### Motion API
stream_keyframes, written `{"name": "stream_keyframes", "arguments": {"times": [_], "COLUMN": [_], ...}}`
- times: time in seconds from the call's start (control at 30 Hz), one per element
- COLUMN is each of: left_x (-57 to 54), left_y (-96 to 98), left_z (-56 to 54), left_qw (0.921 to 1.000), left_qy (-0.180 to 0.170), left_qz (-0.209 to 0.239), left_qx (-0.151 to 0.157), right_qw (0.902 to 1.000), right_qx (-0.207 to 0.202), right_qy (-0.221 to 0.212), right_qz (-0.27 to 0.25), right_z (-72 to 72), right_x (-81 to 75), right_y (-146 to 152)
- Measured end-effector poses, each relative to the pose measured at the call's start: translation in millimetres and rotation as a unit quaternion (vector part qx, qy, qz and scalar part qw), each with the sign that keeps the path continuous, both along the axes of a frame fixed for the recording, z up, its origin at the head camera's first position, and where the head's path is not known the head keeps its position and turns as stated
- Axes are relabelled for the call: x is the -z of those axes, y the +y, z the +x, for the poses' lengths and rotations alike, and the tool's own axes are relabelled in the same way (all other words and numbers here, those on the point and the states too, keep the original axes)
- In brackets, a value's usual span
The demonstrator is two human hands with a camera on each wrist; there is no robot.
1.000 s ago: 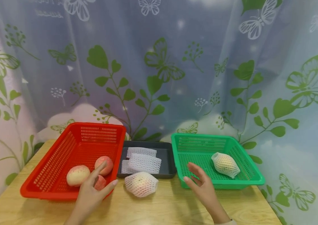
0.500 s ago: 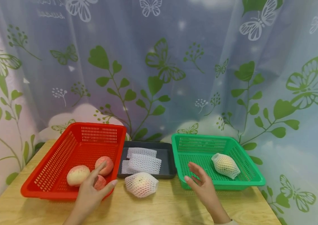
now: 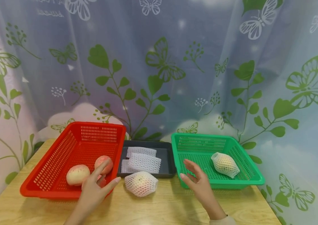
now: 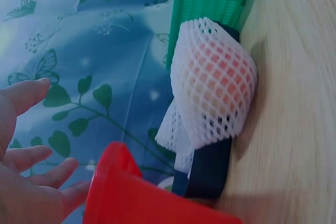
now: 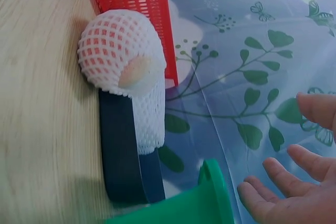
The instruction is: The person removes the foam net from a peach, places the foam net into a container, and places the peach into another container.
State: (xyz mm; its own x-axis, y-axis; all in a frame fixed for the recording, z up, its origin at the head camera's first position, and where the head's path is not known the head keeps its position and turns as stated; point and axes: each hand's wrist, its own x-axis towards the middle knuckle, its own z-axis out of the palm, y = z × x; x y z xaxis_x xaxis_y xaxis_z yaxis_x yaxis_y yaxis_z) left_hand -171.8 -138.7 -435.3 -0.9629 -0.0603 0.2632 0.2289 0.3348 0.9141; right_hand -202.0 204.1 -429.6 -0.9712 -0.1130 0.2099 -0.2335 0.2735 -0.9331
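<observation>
My left hand (image 3: 92,190) hovers over the near right corner of the red basket (image 3: 49,194), fingers spread and holding nothing. Under and beyond it lie several peaches; a pale peach (image 3: 78,175) and a pink peach (image 3: 104,164) show best, another is mostly hidden by the hand. My right hand (image 3: 199,184) is held loosely open before the green basket (image 3: 218,182), also with nothing in it. Between the hands, a peach in a white foam net (image 3: 141,184) rests on the table. A second netted peach (image 3: 225,165) lies inside the green basket.
A dark grey tray (image 3: 166,162) stands between the two baskets, with several flat white foam nets (image 3: 145,162) in it. All this sits on a wooden table (image 3: 136,212). Behind it hangs a curtain (image 3: 159,103) printed with leaves and butterflies.
Both hands have shifted slightly: the left a little to the right, the right a little to the left and up. Peaches, nets and baskets stay where they were.
</observation>
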Motion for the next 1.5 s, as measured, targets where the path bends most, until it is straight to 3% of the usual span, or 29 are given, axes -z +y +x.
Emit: {"name": "stream_keyframes", "arguments": {"times": [0.2, 0.4, 0.53, 0.73, 1.03, 1.5], "left_x": [-1.8, 5.3, 12.1, 23.4, 49.4, 72.1], "left_y": [14.3, 33.1, 47.7, 66.1, 70.6, 68.5], "left_z": [-5.3, -10.5, -13.0, -16.2, -22.1, -30.1], "left_qw": [0.9989, 0.9975, 0.9987, 0.9975, 0.9953, 0.9966], "left_qy": [0.009, 0.008, -0.005, 0.030, 0.026, 0.027], "left_qz": [0.028, 0.031, -0.002, -0.044, -0.092, -0.077], "left_qx": [0.038, 0.063, 0.051, 0.047, 0.014, 0.007], "right_qw": [0.9998, 0.9993, 0.9980, 0.9954, 0.9937, 0.9928], "right_qx": [-0.018, -0.036, -0.063, -0.094, -0.111, -0.120], "right_qy": [0.012, 0.009, 0.007, 0.006, 0.005, -0.001], "right_qz": [0.001, 0.004, 0.001, 0.018, 0.014, 0.002], "right_z": [-5.7, -11.1, -14.3, -19.7, -24.3, -27.9], "right_x": [-1.2, 4.8, 11.1, 27.7, 51.9, 71.4], "right_y": [-17.5, -38.2, -49.3, -63.9, -78.4, -90.7]}}
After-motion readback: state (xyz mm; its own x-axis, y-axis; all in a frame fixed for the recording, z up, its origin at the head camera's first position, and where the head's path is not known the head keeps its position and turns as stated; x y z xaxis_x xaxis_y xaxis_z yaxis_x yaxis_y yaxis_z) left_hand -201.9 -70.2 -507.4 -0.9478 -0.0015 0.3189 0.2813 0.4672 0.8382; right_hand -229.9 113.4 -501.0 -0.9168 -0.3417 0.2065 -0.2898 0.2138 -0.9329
